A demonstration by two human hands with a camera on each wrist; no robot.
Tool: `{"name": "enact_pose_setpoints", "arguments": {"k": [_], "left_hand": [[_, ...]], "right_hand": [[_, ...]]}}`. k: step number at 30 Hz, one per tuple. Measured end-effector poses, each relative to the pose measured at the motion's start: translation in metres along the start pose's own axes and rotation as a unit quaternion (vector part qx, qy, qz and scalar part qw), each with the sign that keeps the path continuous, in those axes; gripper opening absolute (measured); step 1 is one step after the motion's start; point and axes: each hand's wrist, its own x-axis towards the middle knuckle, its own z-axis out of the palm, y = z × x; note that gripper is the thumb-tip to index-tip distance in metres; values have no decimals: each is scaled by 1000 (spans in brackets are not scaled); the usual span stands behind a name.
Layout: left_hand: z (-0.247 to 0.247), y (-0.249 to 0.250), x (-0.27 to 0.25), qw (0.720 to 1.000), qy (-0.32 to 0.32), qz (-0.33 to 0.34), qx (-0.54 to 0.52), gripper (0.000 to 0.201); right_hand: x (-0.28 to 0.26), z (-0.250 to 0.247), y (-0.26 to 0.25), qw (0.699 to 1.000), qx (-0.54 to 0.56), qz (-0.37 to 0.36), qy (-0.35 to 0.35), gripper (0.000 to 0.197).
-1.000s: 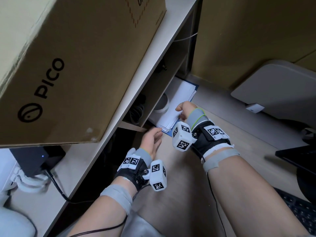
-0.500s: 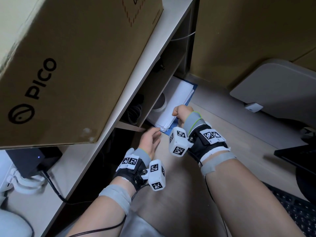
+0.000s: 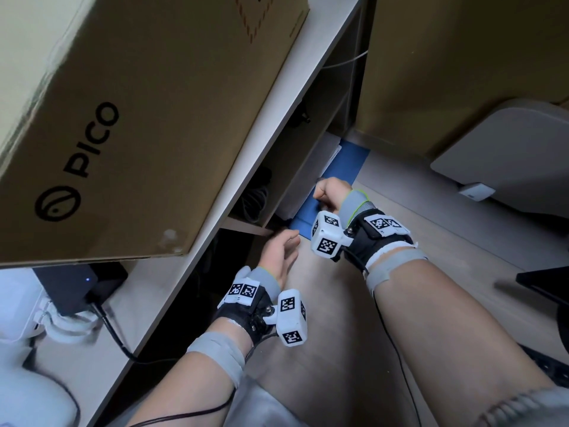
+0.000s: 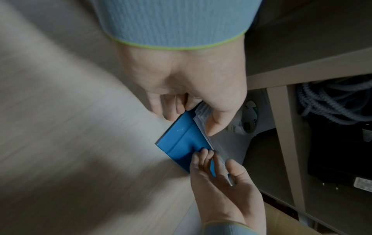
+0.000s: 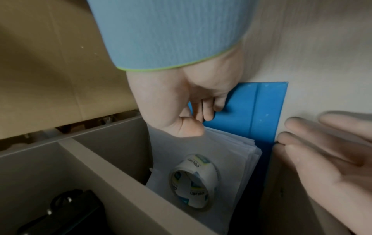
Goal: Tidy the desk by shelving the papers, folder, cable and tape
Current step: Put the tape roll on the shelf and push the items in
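**Folder and papers partway into the shelf, right hand on them**

Right hand [image 5: 181, 98]: grip closed on the stack, thumb on top of the white papers [image 5: 227, 152], fingers curled onto the blue folder [image 5: 263, 109] beneath. Folder lies flat on the table [image 3: 462, 217] at the mouth of the shelf [image 5: 112, 160], its near part sticking out, the papers on top of it.

Left hand [image 4: 219, 179]: grip open, fingers straight and together, fingertips at the folder's near corner and the papers' edge. Actual contact can't be confirmed from the wrist views; there is motion blur on the right wrist view.

Tape [image 5: 193, 181]: white roll with green print, sitting on the papers inside the same shelf compartment, just behind the right thumb.

Cable [image 4: 330, 108]: coiled in the adjacent compartment, past the divider from the papers.

Above the shelf, a large cardboard box [image 3: 129, 118] marked PICO sits on the top board; a small black device [image 3: 80, 285] with a lit blue dot sits beside it, black lead plugged in.
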Motion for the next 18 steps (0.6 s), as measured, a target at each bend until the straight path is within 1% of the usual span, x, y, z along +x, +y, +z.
{"name": "enact_pose_setpoints", "arguments": {"k": [3,4,7,12,15,18], "left_hand": [[1,0,-2,1000,3,-4,3,5],[1,0,-2,1000,5,-3,3,6],[4,1,-6,1000,-1,2,15,18],[0,-2,-6,1000,2,0,5,18],[2,-3,-4,1000,10,3,-4,12],[5,-3,-7,1000,14,12,6,21]], "right_hand": [[1,0,1,1000,0,-10,-17,27],[3,1,0,1000,5,-10,-15,27],[8,4,-6,1000,24,-4,-13,26],[11,7,-2,1000,23,-4,6,27],[8,-3,10,997,70,11,9,25],[9,-9,23,981,190,28,5,21]]}}
